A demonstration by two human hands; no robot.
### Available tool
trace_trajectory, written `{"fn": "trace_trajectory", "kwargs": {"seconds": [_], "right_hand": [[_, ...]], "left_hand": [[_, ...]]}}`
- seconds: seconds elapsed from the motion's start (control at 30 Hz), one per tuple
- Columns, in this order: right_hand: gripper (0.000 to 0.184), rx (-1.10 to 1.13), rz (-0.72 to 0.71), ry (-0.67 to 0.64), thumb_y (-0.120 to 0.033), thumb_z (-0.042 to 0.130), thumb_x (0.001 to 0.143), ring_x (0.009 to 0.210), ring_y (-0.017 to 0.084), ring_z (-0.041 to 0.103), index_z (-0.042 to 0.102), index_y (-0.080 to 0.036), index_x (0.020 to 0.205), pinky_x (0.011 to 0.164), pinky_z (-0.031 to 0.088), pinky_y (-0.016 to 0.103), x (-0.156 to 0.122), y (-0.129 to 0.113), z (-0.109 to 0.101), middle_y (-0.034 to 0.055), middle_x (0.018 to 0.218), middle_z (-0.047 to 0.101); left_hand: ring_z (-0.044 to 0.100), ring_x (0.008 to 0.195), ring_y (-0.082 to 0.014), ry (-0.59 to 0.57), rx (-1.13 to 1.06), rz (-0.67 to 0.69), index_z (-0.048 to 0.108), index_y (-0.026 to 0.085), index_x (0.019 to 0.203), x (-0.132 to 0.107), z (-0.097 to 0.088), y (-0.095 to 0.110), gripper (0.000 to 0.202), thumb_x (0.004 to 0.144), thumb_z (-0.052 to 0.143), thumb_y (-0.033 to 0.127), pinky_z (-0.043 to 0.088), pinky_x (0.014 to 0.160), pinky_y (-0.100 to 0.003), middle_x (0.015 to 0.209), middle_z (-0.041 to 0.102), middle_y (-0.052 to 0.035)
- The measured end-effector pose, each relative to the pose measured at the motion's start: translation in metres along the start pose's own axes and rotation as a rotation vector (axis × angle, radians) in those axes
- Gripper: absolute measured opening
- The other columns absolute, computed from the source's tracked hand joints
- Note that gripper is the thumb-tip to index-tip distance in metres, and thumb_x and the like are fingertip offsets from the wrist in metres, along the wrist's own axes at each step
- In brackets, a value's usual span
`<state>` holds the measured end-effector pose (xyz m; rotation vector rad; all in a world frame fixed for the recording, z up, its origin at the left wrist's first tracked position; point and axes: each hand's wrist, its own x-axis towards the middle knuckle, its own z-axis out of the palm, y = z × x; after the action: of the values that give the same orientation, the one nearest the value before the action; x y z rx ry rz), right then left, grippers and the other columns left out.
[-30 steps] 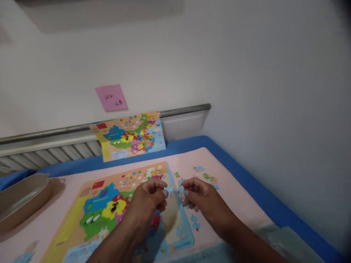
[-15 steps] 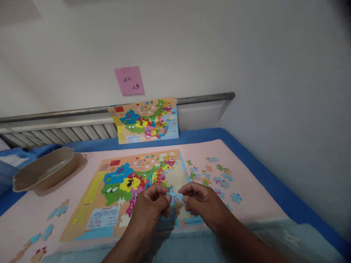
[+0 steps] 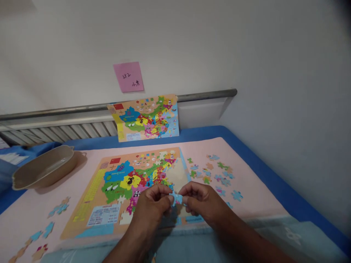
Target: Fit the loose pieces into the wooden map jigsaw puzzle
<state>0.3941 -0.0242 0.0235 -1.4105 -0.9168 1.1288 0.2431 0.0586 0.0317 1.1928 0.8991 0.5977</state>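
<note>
while the left hand (image 3: 155,204) and the right hand (image 3: 201,201) meet just below the centre of the frame, both pinch light blue puzzle material (image 3: 177,199) between thumb and forefinger, the left at its left edge, the right at its right edge; whether it is one piece or two joined, i cannot tell. it is held up in front of the lower right part of the puzzle board (image 3: 74,227), a colourful map whose right side shows bare beige backing along with several gaps at its top and bottom.

to the right of the board, loose pieces (image 3: 237,195) in blue, green and orange lie scattered on a pink cloth (image 3: 260,195). more pieces (image 3: 49,229) lie at the lower left of the frame, and a beige basin (image 3: 55,178) stands above them at the left. behind the board, a printed map sheet (image 3: 145,118) leans against a metal rail (image 3: 205,96), with a pink note (image 3: 128,76) on the wall above. light blue fabric (image 3: 192,244) runs along the bottom of the frame, under the forearms.
</note>
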Motion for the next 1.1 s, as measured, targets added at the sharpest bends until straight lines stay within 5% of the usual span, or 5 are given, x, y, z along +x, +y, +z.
{"fn": "trace_trajectory", "kwargs": {"seconds": [1.1], "right_hand": [[0.01, 0.007, 0.041, 0.005, -0.028, 0.06, 0.071, 0.047, 0.011, 0.053, 0.055, -0.021, 0.074, 0.048, 0.039, 0.021, -0.0035, 0.0036, 0.0026, -0.0035, 0.053, 0.059]], "left_hand": [[0.038, 0.041, -0.0078, -0.031, -0.002, 0.051, 0.064, 0.015, 0.071, -0.0001, -0.0001, -0.0019, 0.019, 0.06, 0.07, 0.03, 0.028, 0.042, -0.021, 0.049, 0.049, 0.0045]]}}
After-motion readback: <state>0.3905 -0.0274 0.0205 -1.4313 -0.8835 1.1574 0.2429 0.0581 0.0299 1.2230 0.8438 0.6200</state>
